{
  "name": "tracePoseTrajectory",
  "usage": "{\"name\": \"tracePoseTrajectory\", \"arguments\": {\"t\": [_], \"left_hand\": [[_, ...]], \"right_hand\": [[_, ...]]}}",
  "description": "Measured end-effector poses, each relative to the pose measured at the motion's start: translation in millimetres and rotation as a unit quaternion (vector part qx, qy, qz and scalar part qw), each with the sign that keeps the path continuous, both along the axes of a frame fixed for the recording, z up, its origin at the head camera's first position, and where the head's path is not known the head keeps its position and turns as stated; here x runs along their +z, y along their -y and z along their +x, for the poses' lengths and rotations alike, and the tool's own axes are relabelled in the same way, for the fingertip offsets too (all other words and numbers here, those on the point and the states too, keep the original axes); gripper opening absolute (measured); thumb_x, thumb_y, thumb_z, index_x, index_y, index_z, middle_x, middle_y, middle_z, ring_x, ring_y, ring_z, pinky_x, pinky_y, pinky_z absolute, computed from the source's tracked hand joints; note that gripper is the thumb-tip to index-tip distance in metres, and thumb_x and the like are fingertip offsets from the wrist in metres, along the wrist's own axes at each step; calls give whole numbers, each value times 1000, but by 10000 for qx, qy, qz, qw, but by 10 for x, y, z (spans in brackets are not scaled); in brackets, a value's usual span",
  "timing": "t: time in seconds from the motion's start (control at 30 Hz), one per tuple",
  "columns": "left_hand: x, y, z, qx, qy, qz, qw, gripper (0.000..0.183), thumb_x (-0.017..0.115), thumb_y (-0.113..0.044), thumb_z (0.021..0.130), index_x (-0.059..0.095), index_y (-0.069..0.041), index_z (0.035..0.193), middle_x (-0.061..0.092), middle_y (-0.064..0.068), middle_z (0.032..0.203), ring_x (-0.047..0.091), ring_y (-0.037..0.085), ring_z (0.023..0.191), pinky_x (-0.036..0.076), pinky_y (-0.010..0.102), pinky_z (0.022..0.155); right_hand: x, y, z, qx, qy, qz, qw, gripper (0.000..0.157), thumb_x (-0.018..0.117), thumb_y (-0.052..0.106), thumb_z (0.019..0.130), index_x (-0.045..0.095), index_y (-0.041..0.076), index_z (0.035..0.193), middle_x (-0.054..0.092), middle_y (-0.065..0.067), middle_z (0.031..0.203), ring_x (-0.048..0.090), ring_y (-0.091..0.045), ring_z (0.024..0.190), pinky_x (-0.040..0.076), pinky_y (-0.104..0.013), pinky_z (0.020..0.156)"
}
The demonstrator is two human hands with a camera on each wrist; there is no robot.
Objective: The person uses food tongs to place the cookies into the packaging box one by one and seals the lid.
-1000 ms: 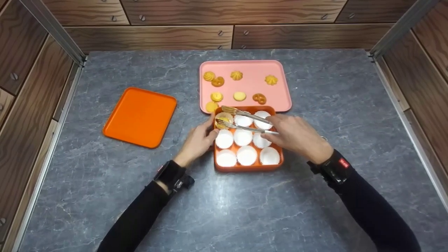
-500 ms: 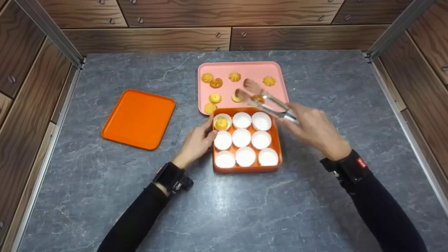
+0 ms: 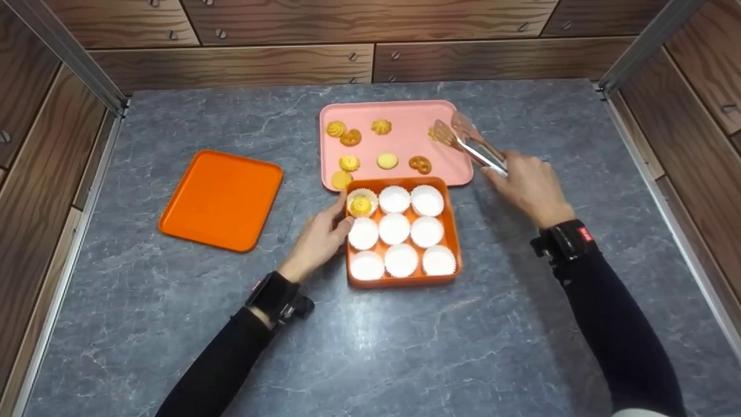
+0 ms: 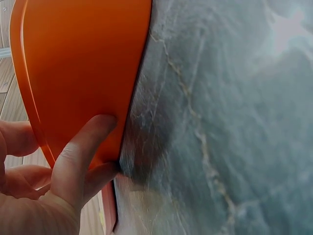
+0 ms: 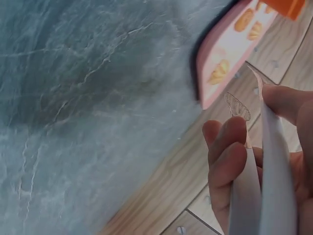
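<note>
My left hand (image 3: pixel 319 236) holds the left side of an orange box (image 3: pixel 455 234), thumb at its rim and fingers against its outer wall (image 4: pixel 83 63). White paper cups (image 3: pixel 395 229) fill the box in rows. The far-left cup holds a yellow cookie (image 3: pixel 361 205). My right hand (image 3: pixel 534 186) grips metal tongs (image 3: pixel 483 156) with nothing visible between their spread tips. Those tips hang over the right end of the pink tray (image 3: pixel 405 143), partly hiding a fluted cookie (image 3: pixel 432 134). The same hand shows round the tong arms (image 5: pixel 277 171) in the right wrist view.
On the pink tray lie several cookies, among them a pretzel (image 3: pixel 420 164), a round pale cookie (image 3: pixel 387 161) and a fluted cookie (image 3: pixel 381 127). A flat orange lid (image 3: pixel 221 200) rests on the grey marbled table (image 3: pixel 370 347) at left. Wood-patterned panels surround the table.
My right hand has lifted the tongs off the far-left cup, exposing the yellow cookie in it, and carried them right and away to the tray's right end. The left hand stays at the box.
</note>
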State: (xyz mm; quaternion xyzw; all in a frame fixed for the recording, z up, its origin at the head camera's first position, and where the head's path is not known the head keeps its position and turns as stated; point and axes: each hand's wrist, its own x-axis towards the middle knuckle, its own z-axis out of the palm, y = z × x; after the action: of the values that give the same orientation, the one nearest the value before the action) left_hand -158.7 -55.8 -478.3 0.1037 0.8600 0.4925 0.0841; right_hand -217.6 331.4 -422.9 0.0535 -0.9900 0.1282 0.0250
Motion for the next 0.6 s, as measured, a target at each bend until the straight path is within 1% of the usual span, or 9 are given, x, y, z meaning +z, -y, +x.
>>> {"name": "tracePoseTrajectory", "arguments": {"t": [0.07,0.17,0.2,0.23,0.27,0.37,0.43,0.57,0.6], "left_hand": [[1,0,7,-2,33,-1,10000,61,57,-19,105,33,-12,161,43,14,158,61,27,115,49,43,109],[5,-4,16,4,34,-41,10000,61,57,-20,105,33,-13,161,43,13,159,58,27,128,45,43,114],[6,-6,16,6,-2,-53,10000,60,57,-20,105,33,-12,160,43,13,159,52,25,137,41,42,119],[8,-8,16,7,-22,-55,10000,60,57,-19,105,34,-11,160,42,13,159,47,25,141,38,42,121],[10,-11,15,2,-48,-45,10000,60,57,-19,105,34,-11,160,42,13,159,45,26,143,37,43,121],[11,-13,15,-12,-116,-11,9999,60,56,-19,105,34,-9,160,43,15,158,45,28,143,37,43,121],[11,-14,11,-1,-130,-27,9999,60,56,-19,105,33,-10,160,43,14,157,50,27,139,38,43,121],[7,-10,3,23,-87,-35,10000,60,56,-20,105,33,-10,160,42,12,158,56,26,130,40,43,119],[2,-9,-1,31,-81,-34,10000,60,56,-20,105,33,-10,160,42,12,159,56,26,130,40,43,119]], "right_hand": [[-28,5,-52,-64,95,20,9999,55,64,43,101,63,-10,117,63,-25,85,62,-43,72,48,-58,57],[-59,20,-102,-125,172,55,9998,54,64,45,101,63,-9,109,60,-22,82,60,-41,71,47,-56,57],[-65,28,-112,-142,174,57,9997,53,64,45,101,63,-8,106,59,-21,80,59,-40,70,47,-54,56],[-69,35,-120,-152,160,51,9997,52,64,45,101,63,-7,103,58,-20,79,58,-39,69,47,-54,55],[-73,40,-127,-160,139,53,9998,52,64,45,101,62,-7,101,57,-19,78,58,-39,68,46,-53,55],[-88,49,-144,-128,18,89,9999,51,64,43,101,62,-7,98,58,-21,78,61,-43,70,48,-58,57],[-99,59,-157,-80,-7,132,9999,52,64,44,101,62,-8,98,60,-23,79,63,-45,72,48,-61,58],[-117,87,-185,-68,69,204,9997,53,65,45,101,63,-8,99,63,-26,83,65,-49,76,49,-64,61],[-122,94,-194,-69,99,236,9996,53,64,46,101,63,-7,100,63,-27,84,65,-50,77,50,-64,62]]}}
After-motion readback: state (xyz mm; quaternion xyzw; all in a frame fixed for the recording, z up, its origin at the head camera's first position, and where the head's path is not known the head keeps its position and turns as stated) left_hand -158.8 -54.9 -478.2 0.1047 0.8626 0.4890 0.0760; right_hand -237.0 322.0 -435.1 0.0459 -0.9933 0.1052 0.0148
